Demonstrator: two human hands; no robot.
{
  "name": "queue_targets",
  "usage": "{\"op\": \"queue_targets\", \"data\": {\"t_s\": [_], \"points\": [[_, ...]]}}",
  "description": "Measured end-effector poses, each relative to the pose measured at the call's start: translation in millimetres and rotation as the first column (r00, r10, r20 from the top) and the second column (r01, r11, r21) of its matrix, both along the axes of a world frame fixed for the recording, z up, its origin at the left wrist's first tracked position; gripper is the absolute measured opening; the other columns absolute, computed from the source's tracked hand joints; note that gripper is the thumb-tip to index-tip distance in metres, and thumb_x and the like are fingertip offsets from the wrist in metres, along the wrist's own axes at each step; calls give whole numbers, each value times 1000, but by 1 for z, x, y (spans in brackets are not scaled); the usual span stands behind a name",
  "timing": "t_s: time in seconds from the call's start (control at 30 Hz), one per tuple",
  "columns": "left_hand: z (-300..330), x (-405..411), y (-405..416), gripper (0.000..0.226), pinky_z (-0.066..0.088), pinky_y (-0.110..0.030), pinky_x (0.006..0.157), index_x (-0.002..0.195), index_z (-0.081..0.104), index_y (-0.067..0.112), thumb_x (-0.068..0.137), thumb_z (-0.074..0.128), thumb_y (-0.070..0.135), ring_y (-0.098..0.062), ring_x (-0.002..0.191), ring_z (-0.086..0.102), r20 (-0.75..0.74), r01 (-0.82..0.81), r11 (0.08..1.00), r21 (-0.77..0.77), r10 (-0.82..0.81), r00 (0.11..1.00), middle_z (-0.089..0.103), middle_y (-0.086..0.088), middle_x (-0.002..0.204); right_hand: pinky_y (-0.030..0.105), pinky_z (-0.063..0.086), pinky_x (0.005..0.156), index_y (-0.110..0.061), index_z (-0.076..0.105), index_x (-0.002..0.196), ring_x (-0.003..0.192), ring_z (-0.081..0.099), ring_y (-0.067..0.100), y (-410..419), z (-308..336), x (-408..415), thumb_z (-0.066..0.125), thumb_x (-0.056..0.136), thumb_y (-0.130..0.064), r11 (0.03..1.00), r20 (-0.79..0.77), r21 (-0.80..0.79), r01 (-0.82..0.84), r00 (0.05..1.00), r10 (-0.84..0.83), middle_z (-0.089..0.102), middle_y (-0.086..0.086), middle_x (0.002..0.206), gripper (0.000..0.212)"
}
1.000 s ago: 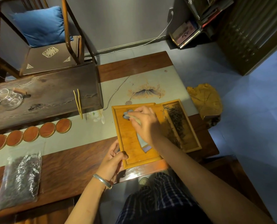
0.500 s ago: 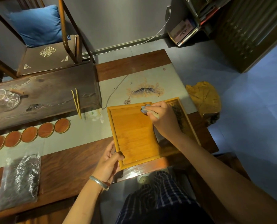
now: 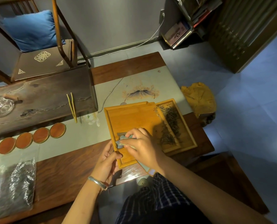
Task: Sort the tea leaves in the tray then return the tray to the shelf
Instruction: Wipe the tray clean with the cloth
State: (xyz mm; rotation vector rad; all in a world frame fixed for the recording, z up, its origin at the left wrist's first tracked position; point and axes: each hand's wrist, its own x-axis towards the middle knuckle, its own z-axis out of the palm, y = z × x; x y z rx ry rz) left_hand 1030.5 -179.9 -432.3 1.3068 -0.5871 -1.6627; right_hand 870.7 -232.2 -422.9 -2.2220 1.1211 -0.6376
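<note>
A light wooden tray (image 3: 131,117) lies on the table's right part, over a pale runner. Dark tea leaves (image 3: 170,126) are heaped along its right side, on and beside a narrower tray section (image 3: 188,135). My right hand (image 3: 142,147) grips a pale blue-grey scraper tool (image 3: 120,142) and holds it against the tray's near left corner. My left hand (image 3: 108,160) holds the tray's near left rim, thumb on top of the edge. A silver bangle sits on that wrist.
A dark wooden tea board (image 3: 42,97) with a glass pitcher (image 3: 0,105) and bamboo tongs (image 3: 72,107) lies at left. Round coasters (image 3: 29,138) line the runner. A clear bag of tea (image 3: 14,183) lies near left. A chair (image 3: 37,46) and a yellow stool (image 3: 199,101) stand around.
My right hand has swept the scraper from the tray's far edge back to the near left corner. The leaves now show heaped at the right side. My left hand kept its hold on the rim.
</note>
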Motion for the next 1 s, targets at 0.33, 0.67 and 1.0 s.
{"op": "queue_targets", "data": {"t_s": [0.33, 0.67, 1.0], "points": [[-9, 15, 7, 59, 57, -31, 73, 131, 47, 13, 74, 55, -1, -28, 98, 67, 27, 57, 998, -15, -57, 998, 69, -10, 114, 32, 42, 84, -11, 68, 110, 106, 47, 22, -21, -5, -74, 61, 89, -14, 991, -131, 130, -22, 991, 39, 55, 10, 112, 22], [-6, 13, -8, 50, 45, -36, 87, 124, 54, 18, 77, 54, 0, -23, 104, 64, 192, 115, 992, -42, -105, 976, 69, -4, 115, 32, 43, 84, -18, 71, 108, 102, 48, 16, -9, 11, -122, 65, 88, -19, 988, -83, 153, -17, 996, 30, 58, 2, 107, 22], [-5, 20, -2, 51, 56, -25, 73, 122, 54, 14, 73, 48, 2, -21, 98, 68, 132, 134, 990, -52, -126, 983, 71, -5, 110, 34, 40, 89, -18, 69, 111, 110, 42, 18, -25, -13, -131, 57, 93, -25, 988, -254, 150, -39, 964, 77, 54, 4, 116, 23]]}}
